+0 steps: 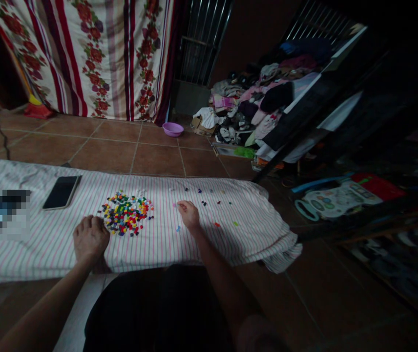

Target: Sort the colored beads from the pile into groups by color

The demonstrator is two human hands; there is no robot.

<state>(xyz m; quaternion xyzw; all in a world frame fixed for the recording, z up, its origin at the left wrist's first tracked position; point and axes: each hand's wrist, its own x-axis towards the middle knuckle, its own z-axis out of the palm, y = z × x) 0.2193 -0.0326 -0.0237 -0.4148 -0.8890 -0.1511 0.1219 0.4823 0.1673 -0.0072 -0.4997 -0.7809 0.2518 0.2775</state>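
A pile of small cube-like beads (126, 213) in many colours lies on the striped cloth (143, 254). My left hand (91, 239) rests palm down at the pile's left edge, fingers loosely bent and apart. Right of the pile, my right hand (189, 213) has thumb and forefinger pinched together, low over the cloth. A tiny pink bead (174, 205) shows at those fingertips; whether it is held or lies on the cloth, I cannot tell. Small same-coloured groups are spread around this hand: light blue beads (178, 228), orange-red beads (217, 224), lime beads (235, 223) and black beads (204, 203).
A phone (61, 192) lies on the cloth left of the pile, with a blurred-out patch (2, 215) further left. Beyond the bench is tiled floor with a purple basin (173, 129). A heap of clothes (253, 102) lies at the back right.
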